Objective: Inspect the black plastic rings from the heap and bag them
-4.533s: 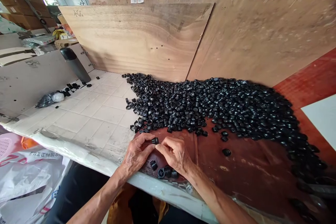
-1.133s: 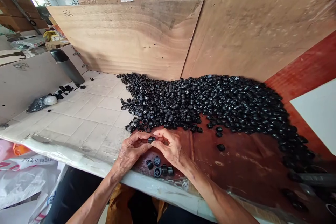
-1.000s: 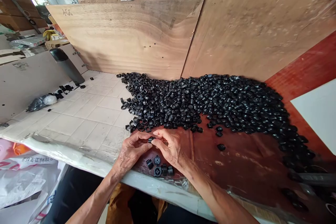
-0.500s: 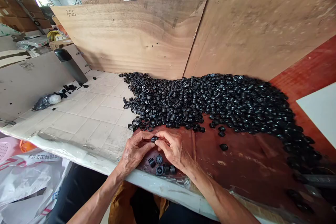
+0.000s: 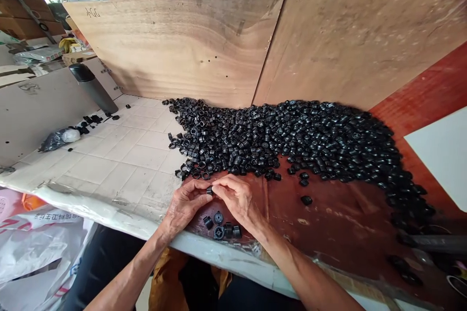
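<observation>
The left hand [image 5: 186, 203] pinches a small, round, black plastic part [image 5: 209, 191]; the right hand [image 5: 237, 197] meets it with bunched fingertips, whether gripping I cannot tell. A slack pinch could drop it onto the loose, cylindrical black plastic pieces [image 5: 219, 232] below, which a stray wrist might nudge over the white, plastic-looking bench edge [image 5: 204, 251]

We see glossy, plastic-looking heaped parts [image 5: 328, 141], a scuffed, faintly shiny bench [image 5: 339, 218], matt, grained wood in the back panel [image 5: 164, 39], a smooth, matt bottle [image 5: 98, 91] and a crinkled, glossy plastic bag [image 5: 32, 248].
</observation>
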The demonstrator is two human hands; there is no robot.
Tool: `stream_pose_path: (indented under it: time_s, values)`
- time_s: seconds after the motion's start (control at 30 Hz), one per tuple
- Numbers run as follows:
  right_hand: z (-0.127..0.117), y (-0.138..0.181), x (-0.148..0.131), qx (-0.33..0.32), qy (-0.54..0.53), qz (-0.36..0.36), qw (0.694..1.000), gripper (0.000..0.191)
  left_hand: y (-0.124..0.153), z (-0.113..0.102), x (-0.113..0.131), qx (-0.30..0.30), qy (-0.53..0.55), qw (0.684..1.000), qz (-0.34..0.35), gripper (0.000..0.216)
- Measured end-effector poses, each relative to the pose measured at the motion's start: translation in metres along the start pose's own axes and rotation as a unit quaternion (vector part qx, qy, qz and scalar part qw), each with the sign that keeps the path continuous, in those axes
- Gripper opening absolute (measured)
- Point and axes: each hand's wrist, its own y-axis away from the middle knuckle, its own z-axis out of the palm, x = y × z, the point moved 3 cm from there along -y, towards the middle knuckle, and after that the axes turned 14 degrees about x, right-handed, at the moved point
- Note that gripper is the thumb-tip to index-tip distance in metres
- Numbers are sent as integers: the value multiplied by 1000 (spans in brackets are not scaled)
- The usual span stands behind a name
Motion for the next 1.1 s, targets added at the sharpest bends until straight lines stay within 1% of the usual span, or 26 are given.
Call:
stream_pose_path:
  time_s: [0.07, 0.1, 0.13, 0.2, 0.27, 0.3, 0.37, 0.43, 0.47, 0.53, 0.67, 0.73, 0.77, 0.87, 0.9, 0.93, 1.0, 1.03, 1.07, 1.1]
  values:
    - [2, 1, 8, -3, -20, 92, 996, 18, 0, 1, -1, -2, -12, 1000, 23, 26]
    - [3, 1, 11, -11, -23, 126, 992, 20, 0, 1, -2, -1, -21, 999, 35, 24]
    - [4, 2, 13, -21, -22, 147, 989, 22, 0, 1, -3, 0, -29, 998, 47, 23]
    - [4, 2, 14, -38, -13, 156, 987, 24, -1, 0, -5, 5, -37, 997, 63, 21]
    - [3, 2, 12, -37, -15, 141, 989, 21, -2, -1, -7, 9, -31, 998, 59, 21]
    - [2, 2, 11, -30, -14, 122, 992, 18, -2, -2, -9, 10, -27, 998, 51, 22]
    - [0, 2, 7, -9, -4, 57, 998, 10, -3, -2, -12, 10, -20, 999, 26, 23]
    - [-1, 2, 2, 6, 15, -29, 999, 5, -4, -2, -13, 4, -16, 1000, 6, 24]
    - [-2, 2, 1, 8, 24, -65, 998, 6, -4, -1, -12, 0, -14, 1000, 2, 24]
    - [-1, 4, 0, 6, 37, -106, 994, 9, -3, 0, -10, -7, -15, 1000, 11, 24]
    - [1, 6, 5, 2, 77, -96, 992, 21, -1, 1, -3, -21, -58, 996, 71, 20]
    - [2, 7, 7, -1, 94, -88, 992, 21, 0, 1, -2, -26, -68, 993, 90, 18]
    - [2, 8, 7, -9, 96, -84, 992, 21, 0, 1, -3, -24, -59, 994, 88, 18]
    - [3, 8, 4, -56, 82, -73, 992, 18, -1, 0, -10, -9, -8, 998, 55, 21]
    - [3, 8, 3, -62, 85, -72, 992, 16, -1, 0, -12, -6, -2, 999, 47, 22]
    - [2, 7, 2, -55, 97, -70, 991, 19, -1, 0, -14, -5, -4, 999, 44, 23]
    - [-2, 5, 1, -24, 129, -59, 990, 40, -2, -2, -17, -2, -17, 999, 49, 25]
    - [-2, 4, 1, -14, 136, -48, 989, 47, -2, -2, -18, 2, -20, 999, 50, 26]
    - [-2, 4, 2, -16, 132, -32, 991, 47, -2, -3, -18, 6, -19, 999, 49, 27]
    - [-1, 5, 2, -29, 118, -15, 993, 41, -2, -3, -17, 8, -15, 999, 43, 28]
